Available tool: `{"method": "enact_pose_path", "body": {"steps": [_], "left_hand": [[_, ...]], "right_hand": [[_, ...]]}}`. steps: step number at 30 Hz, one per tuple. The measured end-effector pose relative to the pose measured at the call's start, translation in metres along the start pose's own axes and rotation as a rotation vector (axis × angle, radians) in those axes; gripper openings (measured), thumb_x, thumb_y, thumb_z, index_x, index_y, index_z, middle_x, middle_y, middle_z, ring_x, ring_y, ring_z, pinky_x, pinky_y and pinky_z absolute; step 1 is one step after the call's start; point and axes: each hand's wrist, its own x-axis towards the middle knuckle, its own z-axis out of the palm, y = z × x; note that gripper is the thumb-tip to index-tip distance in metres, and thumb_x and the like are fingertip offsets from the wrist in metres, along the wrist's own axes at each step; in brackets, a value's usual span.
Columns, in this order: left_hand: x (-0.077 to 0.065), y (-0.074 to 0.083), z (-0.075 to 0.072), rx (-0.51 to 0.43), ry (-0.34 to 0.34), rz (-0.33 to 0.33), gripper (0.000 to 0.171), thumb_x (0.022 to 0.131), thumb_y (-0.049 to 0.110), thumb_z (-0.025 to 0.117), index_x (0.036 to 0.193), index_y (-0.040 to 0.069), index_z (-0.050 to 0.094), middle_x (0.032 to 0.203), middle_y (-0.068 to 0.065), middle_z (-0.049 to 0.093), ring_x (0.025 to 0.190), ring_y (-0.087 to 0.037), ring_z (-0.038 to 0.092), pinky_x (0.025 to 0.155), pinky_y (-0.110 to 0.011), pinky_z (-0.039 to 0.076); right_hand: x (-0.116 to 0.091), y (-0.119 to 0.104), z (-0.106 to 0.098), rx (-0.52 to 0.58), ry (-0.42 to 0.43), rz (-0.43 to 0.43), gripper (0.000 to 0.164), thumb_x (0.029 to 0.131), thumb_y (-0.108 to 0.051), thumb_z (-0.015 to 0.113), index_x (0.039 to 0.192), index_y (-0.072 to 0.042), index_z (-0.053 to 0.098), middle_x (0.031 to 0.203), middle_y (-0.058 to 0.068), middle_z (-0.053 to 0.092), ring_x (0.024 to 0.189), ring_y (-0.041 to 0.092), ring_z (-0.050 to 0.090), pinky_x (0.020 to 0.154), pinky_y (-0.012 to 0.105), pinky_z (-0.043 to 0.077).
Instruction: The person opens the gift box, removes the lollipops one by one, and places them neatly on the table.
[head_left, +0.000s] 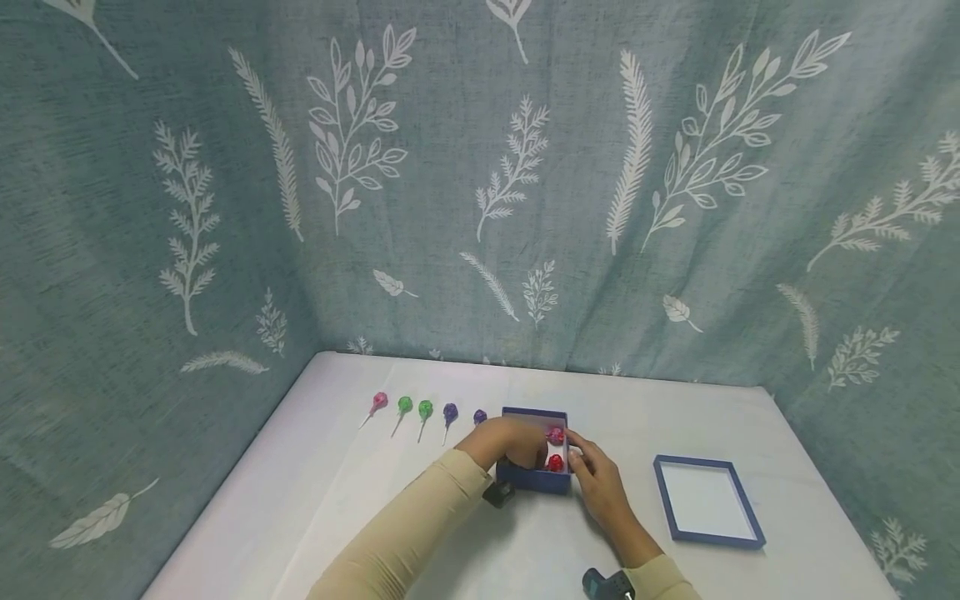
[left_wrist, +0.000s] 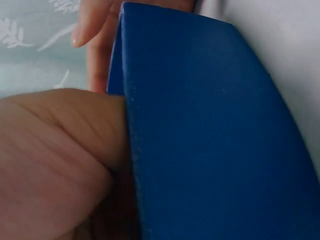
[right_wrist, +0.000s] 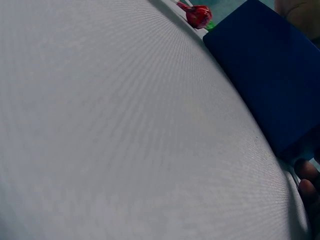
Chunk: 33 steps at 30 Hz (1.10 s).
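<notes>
While a blue-green curtain with white leaf patterns is hanging behind and at the sides, a white table is spreading out below it. Toward the right, a shallow lid with a blue rim and white inside is lying well apart from everything else. Near the middle, an open blue box is sitting on the table. The left hand is reaching down inside the box; its fingertips are hiding there, so whether they are pinching anything cannot be told. The right hand is resting its loosely extended fingers against the box's right side. Two red lollipops are lying inside, at the right. Left of the box, one pink lollipop, two green lollipops and two purple lollipops are forming a row.
</notes>
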Motion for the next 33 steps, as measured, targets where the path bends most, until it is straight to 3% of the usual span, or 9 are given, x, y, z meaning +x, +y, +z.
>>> {"method": "enact_pose_path", "body": {"steps": [5, 15, 19, 24, 27, 33], "left_hand": [[0.001, 0.000, 0.000, 0.065, 0.032, 0.037, 0.014, 0.093, 0.014, 0.061, 0.088, 0.014, 0.074, 0.075, 0.003, 0.059, 0.064, -0.013, 0.054, 0.054, -0.028, 0.042], [0.005, -0.001, 0.003, 0.023, 0.062, 0.034, 0.019, 0.091, 0.014, 0.062, 0.074, 0.014, 0.068, 0.064, 0.001, 0.055, 0.055, -0.013, 0.050, 0.050, -0.027, 0.038], [0.006, -0.005, 0.002, -0.085, 0.105, 0.026, 0.005, 0.089, 0.011, 0.066, 0.090, 0.011, 0.071, 0.077, 0.002, 0.061, 0.065, -0.013, 0.055, 0.055, -0.027, 0.045], [0.002, -0.010, -0.004, -0.126, 0.163, 0.030, 0.042, 0.086, 0.002, 0.068, 0.125, 0.016, 0.064, 0.098, 0.005, 0.065, 0.081, -0.011, 0.057, 0.066, -0.026, 0.047], [-0.001, -0.011, -0.007, -0.129, 0.183, 0.043, 0.054, 0.085, -0.002, 0.066, 0.134, 0.020, 0.059, 0.104, 0.006, 0.065, 0.083, -0.009, 0.057, 0.065, -0.026, 0.047], [0.002, -0.011, -0.002, -0.152, 0.240, 0.075, 0.038, 0.083, -0.005, 0.064, 0.112, 0.020, 0.069, 0.094, 0.010, 0.065, 0.079, -0.007, 0.057, 0.063, -0.025, 0.047]], "right_hand": [[0.000, -0.002, 0.000, -0.013, 0.007, -0.005, 0.035, 0.100, -0.021, 0.054, 0.134, -0.016, 0.060, 0.121, 0.005, 0.064, 0.087, 0.013, 0.060, 0.083, 0.042, 0.048], [0.001, 0.000, 0.002, -0.003, 0.008, -0.007, 0.036, 0.100, -0.021, 0.054, 0.135, -0.017, 0.060, 0.124, 0.003, 0.063, 0.092, 0.014, 0.059, 0.085, 0.043, 0.048], [0.001, 0.001, 0.002, -0.008, 0.006, -0.008, 0.036, 0.100, -0.024, 0.054, 0.135, -0.017, 0.060, 0.122, 0.003, 0.064, 0.089, 0.013, 0.060, 0.083, 0.042, 0.049], [0.001, 0.002, 0.002, -0.023, 0.007, -0.014, 0.036, 0.100, -0.024, 0.055, 0.135, -0.018, 0.059, 0.119, 0.002, 0.064, 0.079, 0.010, 0.057, 0.074, 0.034, 0.047], [0.001, 0.002, 0.002, -0.018, 0.007, -0.014, 0.036, 0.100, -0.023, 0.056, 0.135, -0.017, 0.059, 0.119, 0.002, 0.064, 0.078, 0.010, 0.056, 0.072, 0.031, 0.047], [0.001, 0.000, 0.002, -0.003, -0.001, 0.009, 0.037, 0.098, -0.020, 0.057, 0.135, -0.016, 0.059, 0.122, 0.004, 0.064, 0.079, 0.010, 0.060, 0.073, 0.030, 0.050]]}}
